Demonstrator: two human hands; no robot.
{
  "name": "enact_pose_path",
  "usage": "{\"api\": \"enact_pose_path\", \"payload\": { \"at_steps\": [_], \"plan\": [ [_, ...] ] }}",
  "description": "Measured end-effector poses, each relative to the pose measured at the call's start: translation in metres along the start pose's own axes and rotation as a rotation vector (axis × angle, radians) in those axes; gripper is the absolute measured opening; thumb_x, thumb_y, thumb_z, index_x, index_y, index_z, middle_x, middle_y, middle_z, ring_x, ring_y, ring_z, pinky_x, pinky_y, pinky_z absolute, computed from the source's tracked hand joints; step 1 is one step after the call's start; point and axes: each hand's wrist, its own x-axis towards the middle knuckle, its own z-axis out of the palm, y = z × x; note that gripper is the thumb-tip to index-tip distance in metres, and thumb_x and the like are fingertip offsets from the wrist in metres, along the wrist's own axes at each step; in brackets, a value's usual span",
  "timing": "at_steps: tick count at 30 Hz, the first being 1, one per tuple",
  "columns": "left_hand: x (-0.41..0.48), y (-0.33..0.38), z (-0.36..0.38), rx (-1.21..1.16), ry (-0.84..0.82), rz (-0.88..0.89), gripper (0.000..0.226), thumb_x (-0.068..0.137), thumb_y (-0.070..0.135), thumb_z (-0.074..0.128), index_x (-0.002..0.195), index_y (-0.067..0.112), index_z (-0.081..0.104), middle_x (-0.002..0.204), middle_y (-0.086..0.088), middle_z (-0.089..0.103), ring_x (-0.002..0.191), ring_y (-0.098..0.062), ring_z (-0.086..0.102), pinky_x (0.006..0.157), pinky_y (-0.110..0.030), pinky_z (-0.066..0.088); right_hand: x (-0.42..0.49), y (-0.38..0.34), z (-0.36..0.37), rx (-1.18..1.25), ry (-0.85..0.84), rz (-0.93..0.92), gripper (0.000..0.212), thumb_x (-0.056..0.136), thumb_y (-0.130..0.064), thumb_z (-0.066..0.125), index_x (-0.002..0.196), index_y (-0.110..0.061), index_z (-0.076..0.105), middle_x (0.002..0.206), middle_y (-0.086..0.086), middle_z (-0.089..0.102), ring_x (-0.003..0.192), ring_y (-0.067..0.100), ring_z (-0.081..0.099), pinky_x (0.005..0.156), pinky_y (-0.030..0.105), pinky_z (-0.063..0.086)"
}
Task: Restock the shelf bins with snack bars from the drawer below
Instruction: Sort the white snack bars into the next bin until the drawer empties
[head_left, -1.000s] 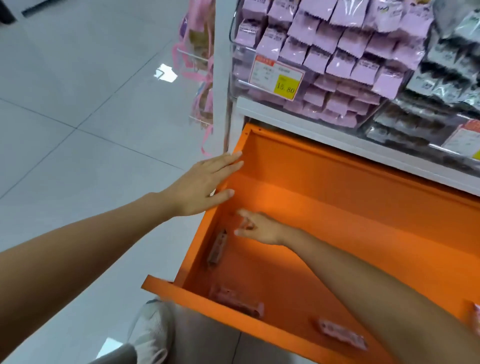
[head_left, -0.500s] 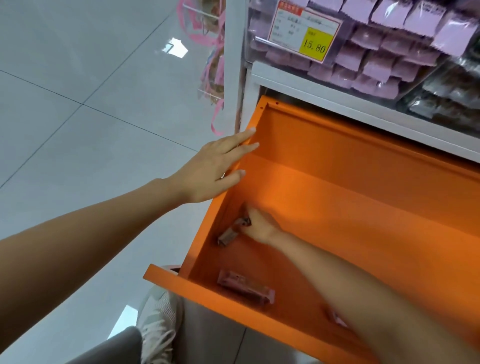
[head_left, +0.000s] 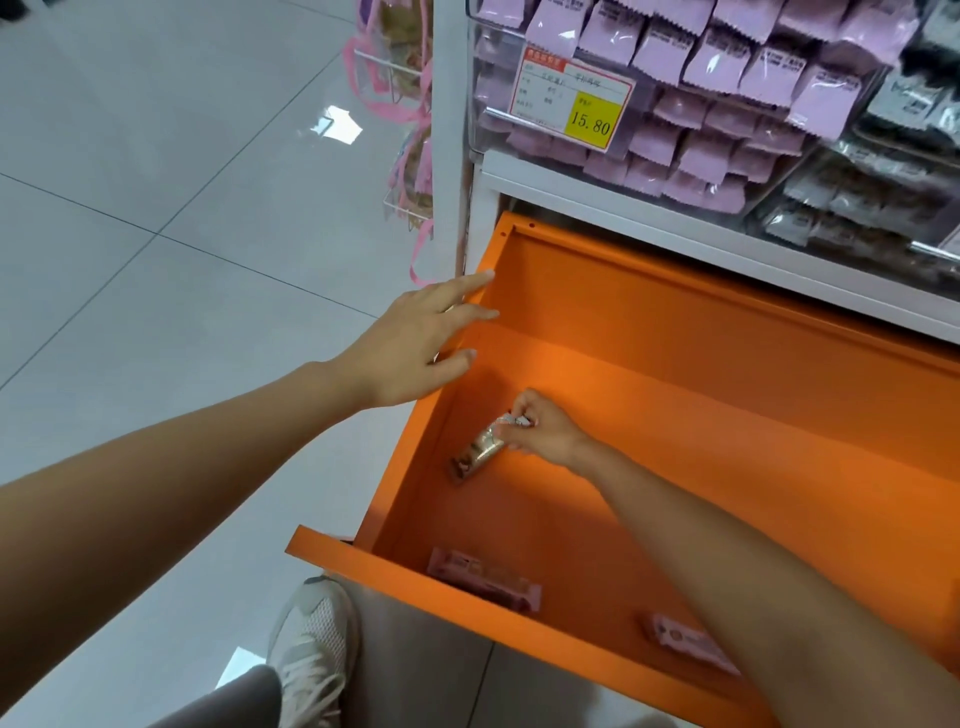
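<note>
so the orange drawer (head_left: 675, 364) is being kept pulled out under the shelf, and three bars are being held in it. One snack bar (head_left: 475, 454) in a brownish wrapper is being pinched at its end by the right hand (head_left: 545, 431), close to the drawer's left wall. A pink bar (head_left: 483, 577) is being left by the front-left corner, and a second pink bar (head_left: 685, 642) further right along the front edge, partly hidden by the forearm. The left hand (head_left: 415, 348) is being held flat, fingers straight, at the left rim, gripping nothing. Above, lilac packets (head_left: 727, 67) are being kept in a clear bin (head_left: 480, 104) with a 15.80 price tag (head_left: 571, 101), and grey packets (head_left: 857, 197) in the one beside it
</note>
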Motion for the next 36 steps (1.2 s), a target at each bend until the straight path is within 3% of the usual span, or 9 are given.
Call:
{"api": "enact_pose_path", "payload": {
  "at_steps": [4,7,10,13,17,22,28,32,36],
  "plan": [
    [0.010,0.008,-0.008,0.073,0.047,-0.021,0.041,0.091,0.038,0.043,0.119,0.020,0.067,0.144,-0.005,0.049,0.130,-0.027,0.042,0.103,-0.047,0.036,-0.015,-0.041,-0.037,0.188,-0.046,-0.125,0.028,0.090,-0.009,0.068,0.090,-0.018,0.042,0.088,0.008,0.064,0.072,0.017,0.062,0.068,0.028,0.050],
    [0.024,0.024,-0.017,0.106,0.113,0.050,0.042,0.091,0.040,0.040,0.110,0.020,0.072,0.118,-0.002,0.065,0.111,-0.023,0.048,0.090,-0.037,0.036,-0.033,-0.071,-0.069,0.250,-0.048,-0.217,0.025,0.090,-0.005,0.066,0.093,-0.017,0.044,0.091,0.008,0.066,0.072,0.015,0.062,0.069,0.026,0.052],
    [0.041,0.049,-0.019,-0.133,-0.008,-0.065,0.035,0.097,0.040,0.052,0.118,0.018,0.068,0.109,0.000,0.070,0.102,-0.015,0.056,0.085,-0.029,0.042,-0.056,-0.095,-0.095,0.288,-0.045,-0.307,0.023,0.089,-0.006,0.066,0.097,-0.018,0.049,0.096,0.012,0.065,0.079,0.016,0.061,0.073,0.026,0.052],
    [0.057,0.071,-0.024,-0.471,-0.180,-0.198,0.027,0.090,0.038,0.066,0.106,0.016,0.071,0.097,-0.001,0.072,0.092,-0.015,0.065,0.085,-0.040,0.053,-0.081,-0.112,-0.113,0.266,-0.020,-0.363,0.023,0.089,-0.012,0.068,0.105,-0.019,0.053,0.101,0.014,0.065,0.089,0.025,0.060,0.082,0.036,0.049],
    [0.076,0.095,-0.041,-0.723,-0.295,-0.266,0.032,0.091,0.025,0.067,0.091,-0.007,0.067,0.073,-0.004,0.066,0.060,-0.002,0.058,0.055,-0.018,0.045,-0.109,-0.119,-0.127,0.268,0.063,-0.417,0.026,0.090,-0.014,0.067,0.111,-0.019,0.053,0.107,0.016,0.063,0.092,0.027,0.057,0.083,0.037,0.048],
    [0.097,0.133,-0.063,-0.927,-0.173,-0.372,0.021,0.088,0.020,0.070,0.090,0.000,0.064,0.069,-0.008,0.069,0.057,-0.013,0.061,0.052,-0.021,0.049,-0.149,-0.136,-0.142,0.265,0.260,-0.488,0.047,0.086,-0.012,0.071,0.123,-0.019,0.044,0.124,0.011,0.054,0.103,0.017,0.061,0.089,0.030,0.052],
    [0.123,0.188,-0.101,-1.117,0.066,-0.345,0.037,0.086,0.020,0.073,0.100,-0.013,0.062,0.080,-0.025,0.068,0.050,-0.016,0.060,0.047,-0.022,0.051,-0.202,-0.155,-0.169,0.038,0.439,-0.675,0.042,0.078,-0.010,0.076,0.107,-0.017,0.046,0.105,0.003,0.052,0.094,0.013,0.054,0.080,0.027,0.047],
    [0.134,0.225,-0.113,-0.897,0.269,-0.161,0.039,0.086,0.043,0.068,0.082,0.006,0.060,0.076,-0.014,0.069,0.055,-0.017,0.059,0.052,-0.029,0.048,-0.234,-0.167,-0.198,0.071,0.624,-0.779,0.031,0.082,-0.002,0.066,0.101,-0.018,0.048,0.098,-0.002,0.051,0.085,0.010,0.052,0.074,0.024,0.044],
    [0.156,0.238,-0.116,-0.313,0.616,0.155,0.025,0.087,0.039,0.052,0.097,0.018,0.062,0.094,0.003,0.062,0.090,-0.015,0.055,0.080,-0.035,0.045,-0.252,-0.175,-0.237,0.107,0.893,-0.819,0.029,0.083,0.000,0.065,0.098,-0.018,0.048,0.096,-0.002,0.050,0.079,0.007,0.052,0.071,0.022,0.046]
  ]
}}
